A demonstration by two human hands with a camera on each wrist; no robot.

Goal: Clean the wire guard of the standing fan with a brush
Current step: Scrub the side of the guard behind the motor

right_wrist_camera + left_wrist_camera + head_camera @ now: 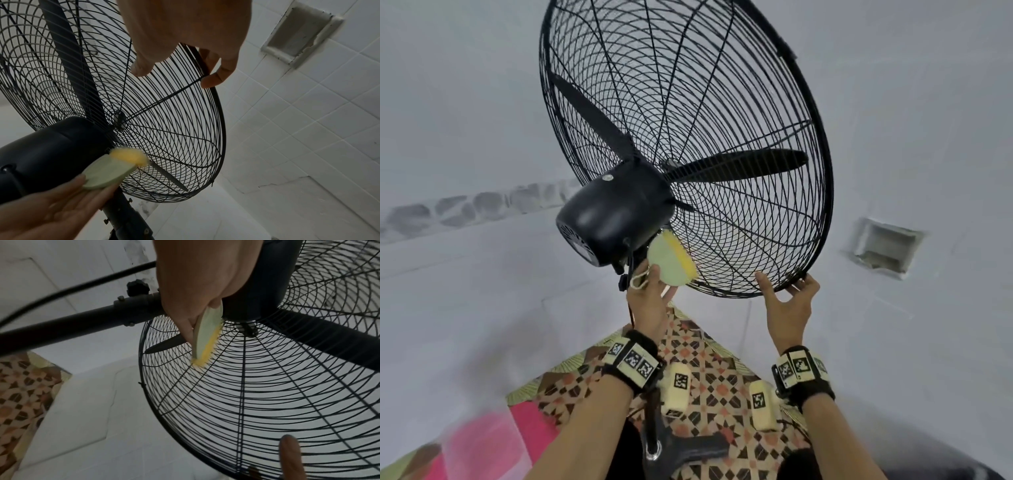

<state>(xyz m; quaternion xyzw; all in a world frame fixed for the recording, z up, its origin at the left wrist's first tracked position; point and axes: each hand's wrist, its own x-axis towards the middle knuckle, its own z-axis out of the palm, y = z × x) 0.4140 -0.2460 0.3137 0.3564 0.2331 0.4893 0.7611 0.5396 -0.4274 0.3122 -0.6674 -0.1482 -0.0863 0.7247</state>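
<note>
The black standing fan's wire guard (722, 137) fills the upper middle of the head view, tilted, with the motor housing (616, 212) at its back. My left hand (657, 284) pinches a pale green brush (671, 260) and its yellow bristles lie against the rear wires just below the motor. In the left wrist view the brush (205, 337) touches the guard (267, 394) beside the pole. My right hand (784, 284) grips the guard's lower rim, with the fingers (216, 76) hooked over the rim and the thumb on the near side. The right wrist view shows the brush (111, 170) at the guard (164, 129).
The fan's pole (82, 321) and a black cable (72, 287) run down to the left. White tiled walls surround the fan, with a recessed box (883, 246) on the right. A patterned floor (705, 370) lies below, and a pink object (482, 442) sits at lower left.
</note>
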